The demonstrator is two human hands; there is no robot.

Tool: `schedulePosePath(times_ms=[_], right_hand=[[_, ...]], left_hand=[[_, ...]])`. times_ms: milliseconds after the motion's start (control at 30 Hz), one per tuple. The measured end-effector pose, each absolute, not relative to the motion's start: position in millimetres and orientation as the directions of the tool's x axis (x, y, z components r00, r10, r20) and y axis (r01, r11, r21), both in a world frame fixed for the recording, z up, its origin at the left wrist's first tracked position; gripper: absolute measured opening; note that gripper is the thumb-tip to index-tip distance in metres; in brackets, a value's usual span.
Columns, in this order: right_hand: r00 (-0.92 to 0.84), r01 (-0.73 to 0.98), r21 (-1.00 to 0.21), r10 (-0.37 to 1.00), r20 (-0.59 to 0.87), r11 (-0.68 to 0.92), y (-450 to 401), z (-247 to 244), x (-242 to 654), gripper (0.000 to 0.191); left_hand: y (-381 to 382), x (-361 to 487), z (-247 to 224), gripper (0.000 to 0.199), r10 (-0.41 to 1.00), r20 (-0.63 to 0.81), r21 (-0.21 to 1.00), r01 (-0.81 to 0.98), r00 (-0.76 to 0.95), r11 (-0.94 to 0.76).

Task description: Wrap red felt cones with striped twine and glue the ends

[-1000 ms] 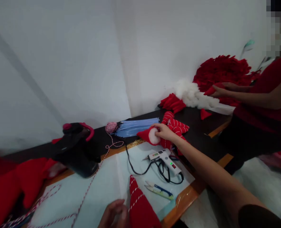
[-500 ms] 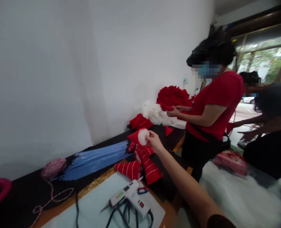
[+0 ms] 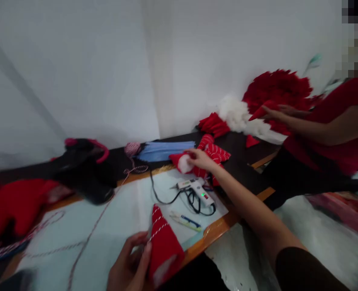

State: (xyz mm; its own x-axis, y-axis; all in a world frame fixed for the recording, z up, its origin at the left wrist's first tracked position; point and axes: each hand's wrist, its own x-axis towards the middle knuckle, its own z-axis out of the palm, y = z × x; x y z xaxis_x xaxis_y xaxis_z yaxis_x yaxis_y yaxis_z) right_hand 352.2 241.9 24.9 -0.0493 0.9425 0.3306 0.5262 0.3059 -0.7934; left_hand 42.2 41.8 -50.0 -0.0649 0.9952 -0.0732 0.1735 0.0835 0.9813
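Observation:
My left hand (image 3: 133,262) is closed on a red felt cone (image 3: 164,246) at the table's front edge; red-and-white twine winds round its upper part, and white stuffing shows at its base. Farther off, my right hand (image 3: 201,159) pinches a plain red cone (image 3: 175,161) by its white stuffed end (image 3: 185,163). Just beyond that hand lies a pile of twine-wrapped red cones (image 3: 217,152). A white glue gun (image 3: 197,190) with a green light rests on the pale sheet. Beside it are small thread snippers (image 3: 185,220).
A twine ball (image 3: 133,148) trails its strand across the sheet. Blue strips (image 3: 167,151) lie by the wall. Red felt (image 3: 213,124) and white stuffing (image 3: 233,113) are heaped farther back. A black object with a pink handle (image 3: 88,169) stands left. At right, a person's hands (image 3: 276,113) hold red felt.
The view has swung left and down. My left hand with the twine-wrapped cone has come into sight. My right hand still holds the stuffed cone, now near the glue gun.

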Motion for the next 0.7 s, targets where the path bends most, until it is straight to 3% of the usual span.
schedulePosePath(times_ms=[133,233,300,400,600,700], right_hand=[[0.041,0.581,-0.753,0.914,0.404,0.307,198.2,24.2,359.3,0.048],[0.136,0.628,-0.71,0.854,0.503,0.318,136.6,20.8,344.5,0.042],[0.097,0.626,-0.702,0.859,0.503,0.34,92.1,13.5,320.4,0.032],[-0.034,0.6,-0.721,0.912,0.409,0.346,37.1,2.8,275.2,0.039],[-0.021,0.606,-0.778,0.982,0.189,0.163,1.9,-13.7,215.6,0.076],[-0.034,0.582,-0.797,0.984,0.176,0.163,4.2,-22.9,204.1,0.079]], left_hand=[[41.4,44.1,-42.1,0.048,0.996,-0.063,0.982,0.172,-0.057,0.072],[45.9,46.2,-38.0,0.047,0.996,-0.082,0.971,0.223,-0.025,0.086],[47.1,45.9,-36.4,0.046,0.997,-0.083,0.964,0.253,0.003,0.08],[47.0,44.0,-35.8,0.046,0.996,-0.079,0.971,0.229,0.032,0.069],[44.3,43.7,-35.1,0.042,0.993,-0.092,0.972,0.222,0.074,0.074],[42.5,46.3,-33.1,0.037,0.991,-0.095,0.98,0.183,0.099,0.076]])
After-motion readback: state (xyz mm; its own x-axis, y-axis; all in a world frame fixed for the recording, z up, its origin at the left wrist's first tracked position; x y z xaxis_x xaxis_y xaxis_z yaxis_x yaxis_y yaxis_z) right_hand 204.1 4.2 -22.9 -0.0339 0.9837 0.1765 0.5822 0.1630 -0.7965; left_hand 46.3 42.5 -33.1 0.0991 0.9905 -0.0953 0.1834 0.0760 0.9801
